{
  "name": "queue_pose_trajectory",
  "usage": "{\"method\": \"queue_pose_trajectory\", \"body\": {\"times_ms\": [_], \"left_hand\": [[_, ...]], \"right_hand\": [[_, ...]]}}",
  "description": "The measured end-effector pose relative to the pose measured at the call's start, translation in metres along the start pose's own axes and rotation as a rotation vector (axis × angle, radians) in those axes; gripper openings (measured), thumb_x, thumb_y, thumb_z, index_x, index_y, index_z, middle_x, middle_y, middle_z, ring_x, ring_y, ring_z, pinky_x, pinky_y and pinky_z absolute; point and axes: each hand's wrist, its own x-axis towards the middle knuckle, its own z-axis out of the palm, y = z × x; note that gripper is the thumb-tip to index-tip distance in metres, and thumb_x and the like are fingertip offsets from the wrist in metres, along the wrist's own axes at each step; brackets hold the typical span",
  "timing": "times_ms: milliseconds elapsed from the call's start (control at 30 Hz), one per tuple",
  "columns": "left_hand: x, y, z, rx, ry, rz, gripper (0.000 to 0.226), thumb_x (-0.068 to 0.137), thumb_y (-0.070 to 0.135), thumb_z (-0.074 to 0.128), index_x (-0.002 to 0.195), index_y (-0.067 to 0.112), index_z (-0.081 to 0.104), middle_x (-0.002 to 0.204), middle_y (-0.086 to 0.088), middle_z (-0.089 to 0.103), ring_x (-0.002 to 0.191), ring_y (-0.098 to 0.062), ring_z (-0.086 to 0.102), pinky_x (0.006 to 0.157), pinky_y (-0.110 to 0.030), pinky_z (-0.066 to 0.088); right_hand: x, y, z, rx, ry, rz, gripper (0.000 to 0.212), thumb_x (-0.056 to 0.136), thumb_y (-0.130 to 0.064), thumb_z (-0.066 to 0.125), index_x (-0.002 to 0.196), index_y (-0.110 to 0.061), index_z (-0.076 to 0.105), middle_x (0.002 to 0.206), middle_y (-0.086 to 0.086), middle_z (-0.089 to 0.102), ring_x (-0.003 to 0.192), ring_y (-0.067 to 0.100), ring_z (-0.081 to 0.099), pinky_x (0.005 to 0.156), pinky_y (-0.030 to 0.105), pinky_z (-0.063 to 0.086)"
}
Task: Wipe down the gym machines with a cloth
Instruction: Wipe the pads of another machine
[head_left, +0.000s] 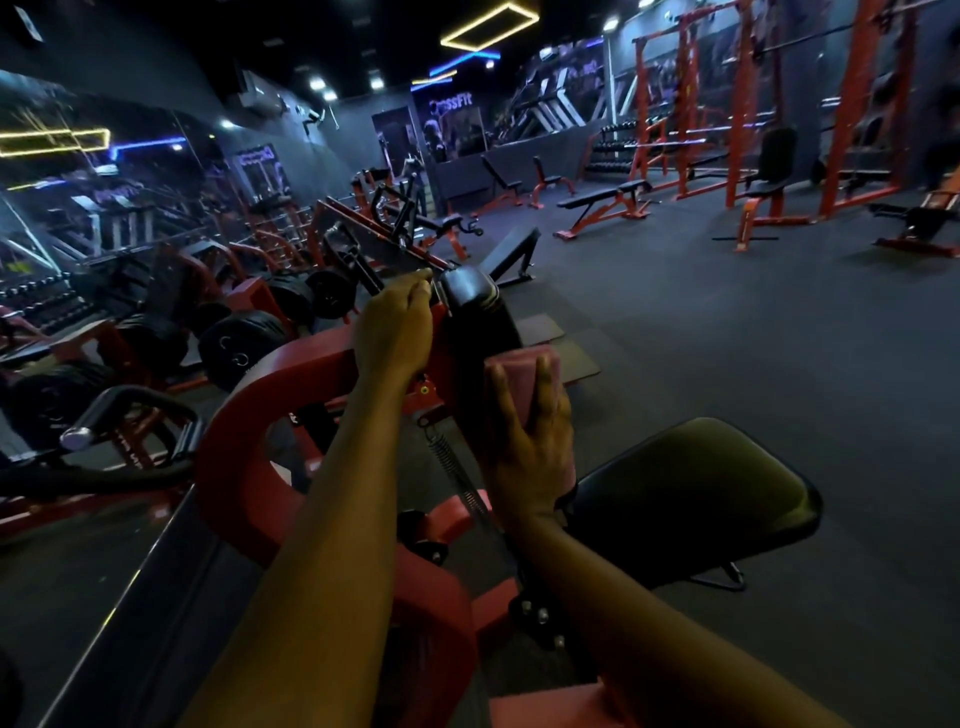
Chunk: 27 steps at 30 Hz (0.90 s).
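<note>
Cloth (519, 362) lies flat on the pad (475, 306) under your R hand (524, 447), fingers straight & pressing, L hand (397, 322) clamped on the frame (291, 374); looks mid-wipe, so next drag down w/ even pressure, then prob. the seat (691, 488).

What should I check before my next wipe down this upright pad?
1. Cloth under control: ok. The right hand presses the pink cloth with straight fingers.
2. Cloth on the surface: ok. It lies against the side of the upright black pad.
3. Machine steadied: ok. The left hand grips the top of the red frame beside the pad.
4. Path downward: not ok. A bare spring sits close beside the right hand.
5. Pad already clean: cannot tell, the light is too dim.
6. Seat wiped: cannot tell.
</note>
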Motion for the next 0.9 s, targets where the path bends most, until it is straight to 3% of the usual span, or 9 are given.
{"method": "queue_pose_trajectory", "body": {"times_ms": [67, 200, 300, 467, 567, 633, 733, 833, 900], "left_hand": [[0.001, -0.002, 0.005, 0.028, 0.042, 0.042, 0.042, 0.103, 0.032, 0.036, 0.134, 0.027, 0.063, 0.132, -0.003, 0.066, 0.118, -0.024, 0.06, 0.091, -0.031, 0.043], [0.002, -0.003, 0.009, 0.038, 0.099, 0.035, 0.043, 0.101, 0.033, 0.035, 0.131, 0.028, 0.066, 0.124, -0.002, 0.07, 0.109, -0.021, 0.063, 0.085, -0.031, 0.045], [-0.002, 0.002, 0.01, 0.036, 0.103, 0.007, 0.045, 0.099, 0.033, 0.032, 0.129, 0.031, 0.066, 0.122, 0.0, 0.071, 0.104, -0.019, 0.063, 0.088, -0.033, 0.048], [-0.006, 0.008, 0.007, 0.018, 0.091, -0.052, 0.054, 0.091, 0.039, 0.026, 0.127, 0.034, 0.066, 0.112, -0.004, 0.072, 0.106, -0.029, 0.063, 0.093, -0.048, 0.052], [-0.006, 0.008, 0.01, 0.026, 0.135, -0.023, 0.052, 0.094, 0.036, 0.027, 0.127, 0.031, 0.067, 0.103, -0.008, 0.073, 0.093, -0.03, 0.066, 0.078, -0.038, 0.053], [-0.003, 0.006, 0.015, 0.055, 0.182, -0.01, 0.05, 0.096, 0.032, 0.028, 0.126, 0.029, 0.069, 0.098, -0.009, 0.073, 0.085, -0.028, 0.066, 0.065, -0.031, 0.044], [-0.002, 0.005, 0.019, 0.083, 0.247, 0.018, 0.055, 0.092, 0.033, 0.025, 0.123, 0.028, 0.07, 0.098, -0.009, 0.074, 0.084, -0.028, 0.067, 0.064, -0.031, 0.044], [-0.002, 0.004, 0.021, 0.123, 0.284, 0.059, 0.053, 0.09, 0.032, 0.026, 0.118, 0.028, 0.072, 0.096, -0.009, 0.074, 0.081, -0.029, 0.066, 0.063, -0.031, 0.042], [0.0, 0.005, 0.023, 0.139, 0.313, 0.077, 0.051, 0.091, 0.03, 0.028, 0.114, 0.027, 0.073, 0.095, -0.009, 0.074, 0.08, -0.029, 0.065, 0.062, -0.029, 0.037]], "right_hand": [[-0.022, 0.017, 0.001, 0.003, -0.067, 0.046, 0.113, 0.083, -0.025, 0.082, 0.161, -0.043, 0.002, 0.169, 0.012, 0.004, 0.148, 0.048, 0.026, 0.097, 0.063, 0.049], [-0.06, 0.037, -0.005, 0.055, -0.145, 0.114, 0.089, 0.088, -0.05, 0.054, 0.16, -0.046, 0.002, 0.166, 0.013, 0.011, 0.141, 0.05, 0.033, 0.089, 0.062, 0.051], [-0.071, 0.035, -0.011, 0.091, -0.212, 0.21, 0.083, 0.087, -0.055, 0.048, 0.159, -0.046, 0.008, 0.167, 0.015, 0.012, 0.141, 0.05, 0.033, 0.085, 0.062, 0.052], [-0.105, 0.05, -0.021, 0.243, -0.2, 0.569, 0.097, 0.088, -0.004, 0.064, 0.159, -0.048, 0.016, 0.169, -0.003, 0.015, 0.141, 0.036, 0.038, 0.098, 0.052, 0.051], [-0.115, 0.055, -0.028, 0.471, 0.016, 0.893, 0.071, 0.1, -0.009, 0.06, 0.158, -0.037, 0.031, 0.163, -0.01, 0.031, 0.144, 0.015, 0.037, 0.117, 0.046, 0.037], [-0.096, 0.065, -0.021, 0.578, 0.09, 1.026, 0.059, 0.105, -0.013, 0.054, 0.159, -0.025, 0.034, 0.162, -0.002, 0.034, 0.147, 0.017, 0.033, 0.123, 0.04, 0.027], [-0.052, 0.09, 0.002, 0.637, -0.151, 1.057, 0.047, 0.109, -0.012, 0.044, 0.155, -0.01, 0.037, 0.158, 0.017, 0.038, 0.147, 0.03, 0.035, 0.112, 0.026, 0.03], [-0.018, 0.114, 0.01, 0.825, -0.332, 1.097, 0.044, 0.106, -0.002, 0.045, 0.149, -0.002, 0.046, 0.141, 0.019, 0.053, 0.133, 0.029, 0.049, 0.084, 0.007, 0.045], [0.003, 0.129, 0.015, 0.892, -0.463, 1.107, 0.043, 0.103, 0.005, 0.046, 0.146, 0.001, 0.049, 0.135, 0.018, 0.056, 0.124, 0.026, 0.053, 0.089, 0.012, 0.05]]}}
